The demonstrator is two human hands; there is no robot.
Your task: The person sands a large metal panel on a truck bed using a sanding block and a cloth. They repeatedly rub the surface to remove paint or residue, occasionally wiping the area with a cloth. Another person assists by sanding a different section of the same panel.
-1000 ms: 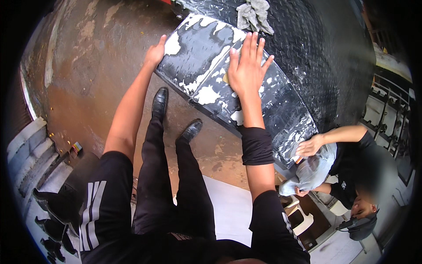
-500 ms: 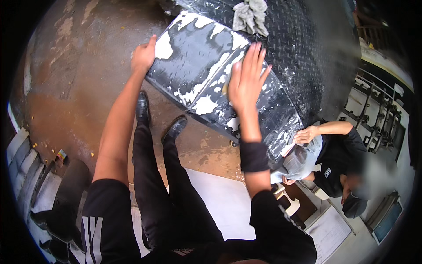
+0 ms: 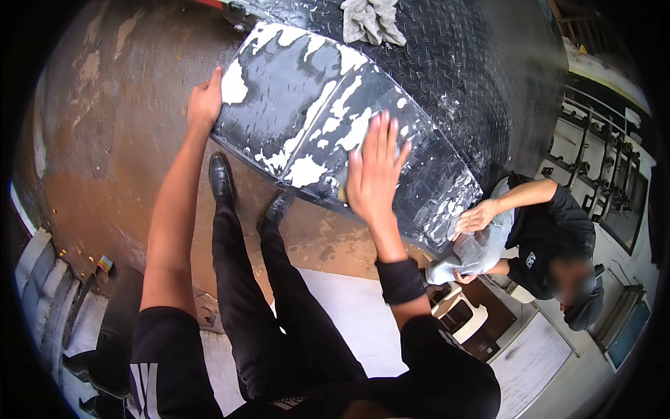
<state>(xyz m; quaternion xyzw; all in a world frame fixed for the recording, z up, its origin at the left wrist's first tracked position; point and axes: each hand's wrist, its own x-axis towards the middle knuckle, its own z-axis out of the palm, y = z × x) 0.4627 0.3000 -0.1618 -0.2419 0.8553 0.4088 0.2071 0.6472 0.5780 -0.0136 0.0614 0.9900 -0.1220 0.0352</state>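
A long dark panel (image 3: 269,91), mottled with white patches, lies on a black textured surface (image 3: 433,63). My left hand (image 3: 205,105) holds the panel's left edge, thumb up along the rim and fingers partly hidden. Flat on the middle of the panel rests my right hand (image 3: 375,171), fingers stretched out and slightly spread. A small tan edge (image 3: 342,194) shows beside its thumb; most of that piece is hidden under the hand, and its kind cannot be made out. At the panel's right end another person's hand (image 3: 474,218) lies on the surface.
A crumpled grey cloth (image 3: 372,21) lies beyond the panel. The other person (image 3: 551,237), in a dark shirt, is close at the right, near a whiteboard (image 3: 534,363). Curved panels (image 3: 52,293) stack at the lower left. My shoes (image 3: 220,178) stand on brown floor.
My right hand has slid down the panel toward me. The panel, my left hand and the cloth appear farther left in the view. The other person's hand stays at the panel's right end.
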